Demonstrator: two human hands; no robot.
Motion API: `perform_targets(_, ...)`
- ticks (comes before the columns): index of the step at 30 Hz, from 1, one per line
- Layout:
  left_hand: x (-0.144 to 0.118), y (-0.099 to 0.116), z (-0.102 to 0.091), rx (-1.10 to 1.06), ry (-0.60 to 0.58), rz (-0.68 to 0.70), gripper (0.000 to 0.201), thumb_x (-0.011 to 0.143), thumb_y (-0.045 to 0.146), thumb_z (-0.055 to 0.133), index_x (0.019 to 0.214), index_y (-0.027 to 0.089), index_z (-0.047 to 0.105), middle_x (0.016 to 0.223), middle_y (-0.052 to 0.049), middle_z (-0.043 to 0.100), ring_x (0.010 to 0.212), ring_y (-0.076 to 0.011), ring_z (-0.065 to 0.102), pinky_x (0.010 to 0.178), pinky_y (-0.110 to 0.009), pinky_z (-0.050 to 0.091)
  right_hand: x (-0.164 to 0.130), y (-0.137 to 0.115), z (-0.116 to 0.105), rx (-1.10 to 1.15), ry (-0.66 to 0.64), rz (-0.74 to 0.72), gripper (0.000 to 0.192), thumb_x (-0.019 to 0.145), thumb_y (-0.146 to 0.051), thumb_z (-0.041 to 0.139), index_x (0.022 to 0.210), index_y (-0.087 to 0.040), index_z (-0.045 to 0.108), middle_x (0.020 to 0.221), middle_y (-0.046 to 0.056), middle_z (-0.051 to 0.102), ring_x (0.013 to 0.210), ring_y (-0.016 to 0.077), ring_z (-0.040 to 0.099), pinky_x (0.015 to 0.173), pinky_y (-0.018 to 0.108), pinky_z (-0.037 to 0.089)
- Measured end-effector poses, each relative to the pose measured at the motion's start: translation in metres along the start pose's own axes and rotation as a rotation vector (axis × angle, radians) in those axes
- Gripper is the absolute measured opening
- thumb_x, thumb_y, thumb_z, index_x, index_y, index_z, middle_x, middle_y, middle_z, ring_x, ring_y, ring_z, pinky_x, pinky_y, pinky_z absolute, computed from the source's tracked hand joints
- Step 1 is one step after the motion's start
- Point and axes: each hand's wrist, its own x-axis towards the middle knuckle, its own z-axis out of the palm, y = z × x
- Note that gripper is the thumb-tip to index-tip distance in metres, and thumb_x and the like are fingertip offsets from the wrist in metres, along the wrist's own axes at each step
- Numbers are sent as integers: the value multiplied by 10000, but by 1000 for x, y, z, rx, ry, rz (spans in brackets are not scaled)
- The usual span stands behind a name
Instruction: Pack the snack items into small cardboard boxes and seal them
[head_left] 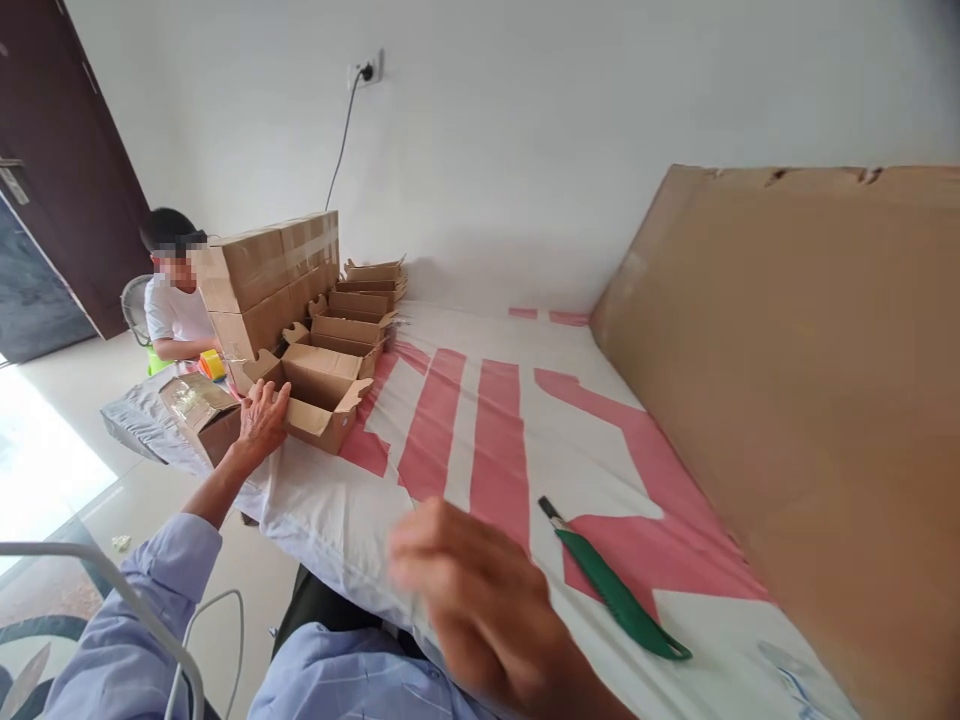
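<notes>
**Left hand reaching an open carton across a cloth-covered desk**

The left hand (262, 418) is resting on the near edge of an open brown cardboard carton (324, 395), its fingers (279, 396) lying loosely spread over the rim and closing on nothing. The carton is sitting at the far left of the desk under a white cloth with broad pink stripes (480, 420), just in front of a row of similar folded cartons (360, 300) and beside a stack of large taped cardboard boxes (270, 275). The right hand (480, 600) is hovering near the camera, blurred, so whether its fingers are holding anything cannot be told. A green-handled utility knife (619, 595) is lying on the cloth just right of that hand. A big flat cardboard sheet (810, 400) is leaning at the right. Another person in a white shirt (176, 310) is sitting beyond the boxes
</notes>
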Motion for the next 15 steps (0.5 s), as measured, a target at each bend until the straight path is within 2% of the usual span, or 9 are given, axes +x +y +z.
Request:
perform_targets(2,-7,-2,-1,-5,6,-11,975,737,100,714,1653,214,397,1639,-260,452,1597,-475,320,1181,-653,396,-11,52,6,-102,113,105,261,969,-100,511,907,-261,707,833,41,727,758,213,697,687,336,568)
perform_targets(4,-16,-2,-4,-24,0,-15,969,725,65,676,1646,212,413,1638,-250,452,1605,-458,316,1171,-638,415,-37,101,11,-155,136,310,266,955,-161,482,778,-254,658,727,24,681,681,202,666,645,319,543)
perform_targets(7,-29,-5,-12,-90,37,15,934,725,41,611,1627,226,451,1618,-213,479,1592,-411,351,1133,-580,475,-89,152,13,-228,142,605,247,888,-261,472,701,-257,635,648,18,660,610,214,642,587,323,504)
perform_targets(9,-33,-14,-19,-138,131,27,847,768,47,561,1593,227,500,1598,-184,504,1565,-378,397,1140,-549,480,-115,168,13,-233,130,730,238,856,-325,480,710,-255,655,659,34,702,636,239,674,602,337,516)
perform_targets(11,-30,-35,-28,-179,257,-26,716,837,79,521,1537,223,563,1571,-162,531,1527,-351,445,1174,-530,460,-129,175,14,-220,124,780,249,840,-365,483,735,-249,678,690,48,734,676,253,703,655,351,539)
perform_targets(13,-20,-67,-36,-220,353,-167,576,906,166,527,1474,210,614,1537,-158,559,1477,-342,492,1201,-524,444,-131,177,15,-212,128,791,261,830,-380,478,746,-245,686,707,54,746,681,254,709,682,360,545)
perform_targets(15,-8,-104,-42,-262,373,-389,527,927,289,594,1443,185,624,1517,-178,581,1461,-362,500,1216,-553,431,-128,178,15,-211,130,795,261,819,-380,475,745,-245,686,704,56,748,666,253,707,672,361,540)
